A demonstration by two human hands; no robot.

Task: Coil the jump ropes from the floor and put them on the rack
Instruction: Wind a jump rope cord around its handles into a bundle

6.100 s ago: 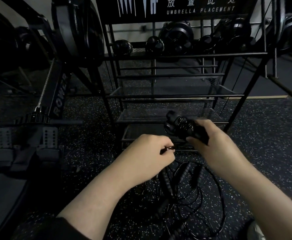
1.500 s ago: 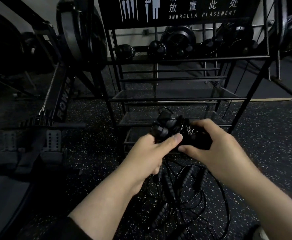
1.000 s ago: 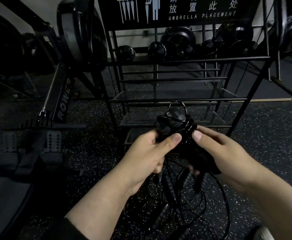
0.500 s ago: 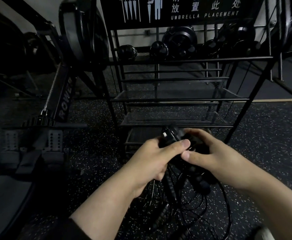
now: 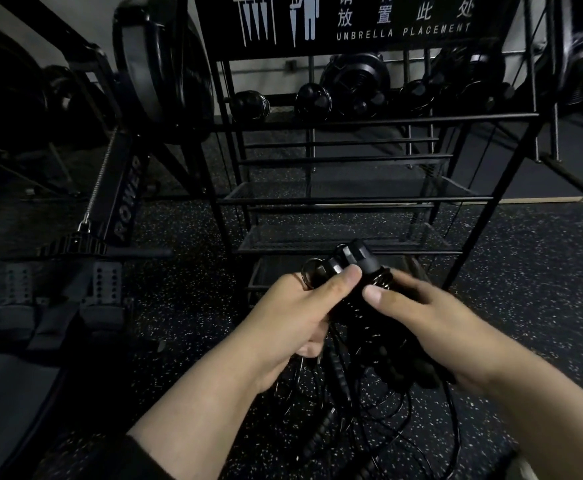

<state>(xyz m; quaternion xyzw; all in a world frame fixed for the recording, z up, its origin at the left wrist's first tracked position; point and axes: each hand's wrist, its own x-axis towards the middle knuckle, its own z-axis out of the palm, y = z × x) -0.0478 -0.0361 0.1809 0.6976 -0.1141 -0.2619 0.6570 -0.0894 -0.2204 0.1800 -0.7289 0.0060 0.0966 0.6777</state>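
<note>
While both hands, left and right, clench the coiled jump rope before the rack, its thin cord looks springy; gripping the 2 stiff handles seems safest.

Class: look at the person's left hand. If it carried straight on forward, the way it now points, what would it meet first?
Probably the rack. The left hand, with its grip on the coiled jump rope, points toward the lower mesh shelves directly ahead. Nothing else shows in that line, though depth is hard to judge.
</note>
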